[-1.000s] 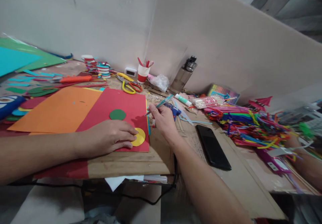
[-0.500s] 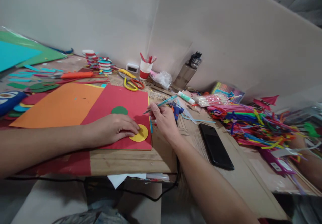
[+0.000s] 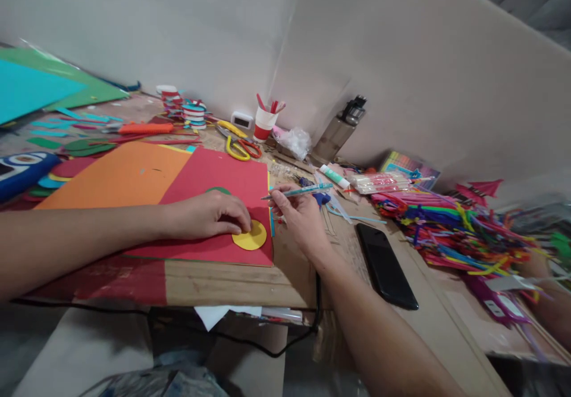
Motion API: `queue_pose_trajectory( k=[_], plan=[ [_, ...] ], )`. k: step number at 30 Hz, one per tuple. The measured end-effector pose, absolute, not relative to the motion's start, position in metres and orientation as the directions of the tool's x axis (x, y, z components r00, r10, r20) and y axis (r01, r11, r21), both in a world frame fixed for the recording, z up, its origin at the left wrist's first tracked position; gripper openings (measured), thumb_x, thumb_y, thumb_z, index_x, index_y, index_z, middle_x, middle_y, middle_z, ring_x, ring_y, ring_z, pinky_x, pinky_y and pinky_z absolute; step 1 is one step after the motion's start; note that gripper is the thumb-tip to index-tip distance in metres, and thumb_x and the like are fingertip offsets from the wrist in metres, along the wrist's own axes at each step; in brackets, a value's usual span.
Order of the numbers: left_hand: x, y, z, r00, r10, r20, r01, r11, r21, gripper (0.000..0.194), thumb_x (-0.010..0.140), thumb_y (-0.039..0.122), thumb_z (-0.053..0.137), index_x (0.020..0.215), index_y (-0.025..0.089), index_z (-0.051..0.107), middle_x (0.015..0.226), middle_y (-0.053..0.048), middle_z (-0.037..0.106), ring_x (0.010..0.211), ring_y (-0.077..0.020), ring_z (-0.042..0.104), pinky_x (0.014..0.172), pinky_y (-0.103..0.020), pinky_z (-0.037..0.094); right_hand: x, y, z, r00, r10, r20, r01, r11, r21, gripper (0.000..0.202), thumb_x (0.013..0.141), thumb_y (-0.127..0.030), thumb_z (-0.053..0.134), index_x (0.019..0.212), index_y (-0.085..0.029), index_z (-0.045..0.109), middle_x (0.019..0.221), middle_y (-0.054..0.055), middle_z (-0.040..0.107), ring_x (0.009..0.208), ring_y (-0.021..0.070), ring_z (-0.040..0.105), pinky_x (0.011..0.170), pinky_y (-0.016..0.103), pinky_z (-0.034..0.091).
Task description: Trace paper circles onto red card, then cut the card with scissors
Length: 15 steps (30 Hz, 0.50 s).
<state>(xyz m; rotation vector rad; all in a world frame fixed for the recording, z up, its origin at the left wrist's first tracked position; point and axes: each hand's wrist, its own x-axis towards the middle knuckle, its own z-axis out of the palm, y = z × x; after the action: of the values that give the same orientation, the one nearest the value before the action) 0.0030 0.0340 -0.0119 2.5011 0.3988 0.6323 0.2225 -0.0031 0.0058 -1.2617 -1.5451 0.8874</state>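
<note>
Left hand (image 3: 209,213) presses fingertips on yellow paper circle (image 3: 250,236), now nearer red sheet's (image 3: 223,177) front edge | right hand (image 3: 300,211) pinches teal pen (image 3: 298,191), lifted level, tip toward circle | green circle (image 3: 218,190) half hidden.

phone (image 3: 386,264) lies right of the paper sheet (image 3: 223,178), scissors (image 3: 239,146) behind.

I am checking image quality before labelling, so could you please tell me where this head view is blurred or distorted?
Head view: sharp in the middle, on the left hand pressing the round yellow paper disc; the pile of bright coloured plastic straws smears toward the right edge, and the wall lines bow.
</note>
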Motion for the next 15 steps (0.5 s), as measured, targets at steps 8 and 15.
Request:
queue_pose_trajectory(
  k=[8, 15],
  plan=[
    [-0.002, 0.032, -0.015, 0.87, 0.311, 0.382, 0.104, -0.874, 0.475, 0.025, 0.091, 0.01, 0.056, 0.097, 0.021, 0.077, 0.105, -0.006, 0.075, 0.099, -0.0137, 0.069, 0.088, -0.022, 0.053, 0.228, -0.003, 0.0, -0.009, 0.979, 0.204, 0.31, 0.197, -0.93, 0.036, 0.086, -0.053, 0.06, 0.086, -0.017, 0.064, 0.075, 0.003, 0.067, 0.062, 0.0126, 0.059, 0.058, 0.024, 0.047],
    [-0.003, 0.021, -0.008, 0.887, 0.262, 0.379, 0.118, -0.924, 0.362, 0.019, 0.092, 0.019, 0.06, 0.103, 0.02, 0.075, 0.112, -0.009, 0.073, 0.103, -0.0181, 0.067, 0.092, -0.029, 0.053, 0.231, -0.003, -0.002, -0.001, 0.97, 0.243, 0.397, 0.224, -0.89, 0.041, 0.089, -0.056, 0.056, 0.082, -0.017, 0.065, 0.073, 0.005, 0.067, 0.065, 0.015, 0.061, 0.058, 0.025, 0.047]
  ],
)
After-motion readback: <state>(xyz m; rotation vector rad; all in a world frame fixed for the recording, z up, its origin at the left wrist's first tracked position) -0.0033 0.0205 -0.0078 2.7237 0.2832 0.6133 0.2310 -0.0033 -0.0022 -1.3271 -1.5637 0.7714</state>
